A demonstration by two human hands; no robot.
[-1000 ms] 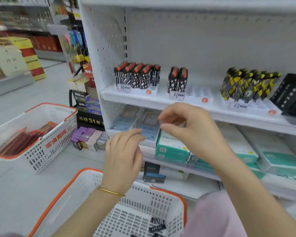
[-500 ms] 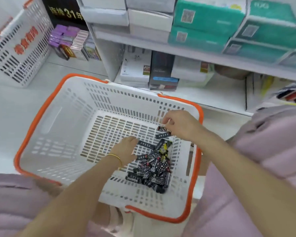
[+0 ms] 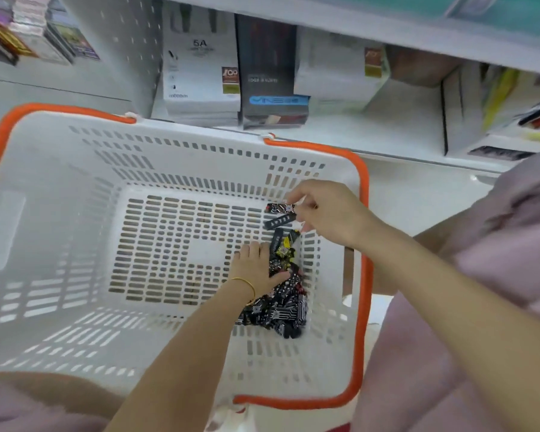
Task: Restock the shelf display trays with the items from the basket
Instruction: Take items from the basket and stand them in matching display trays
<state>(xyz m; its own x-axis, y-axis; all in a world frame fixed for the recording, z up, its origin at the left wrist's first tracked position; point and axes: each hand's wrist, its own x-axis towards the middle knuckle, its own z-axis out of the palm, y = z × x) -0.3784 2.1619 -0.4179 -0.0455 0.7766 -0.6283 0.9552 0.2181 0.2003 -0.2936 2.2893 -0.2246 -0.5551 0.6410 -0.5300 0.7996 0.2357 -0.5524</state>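
Slid rightward, the left hand [image 3: 256, 269] lies flat-fingered on the heap of small black printed packs [image 3: 278, 304] right of centre in the white orange-rimmed plastic basket [image 3: 360, 275], while the right hand [image 3: 328, 210] pinches one pack [image 3: 279, 208], lying crosswise, just left of its fingers [image 3: 298, 192].

White moulded plastic all round the left hand [image 3: 254, 269]: the basket [image 3: 60, 188] looks smooth, faintly matt, slotted, its rim [image 3: 360, 275] brighter orange plastic. By that hand's thumb the packs [image 3: 278, 307] show glossy black printed wrap, and a thin shiny gold metal bangle [image 3: 245, 283] circles its wrist. Beyond the right hand [image 3: 328, 210], smooth card boxes [image 3: 200, 67]; matt pink cloth [image 3: 496, 275] beside its forearm.
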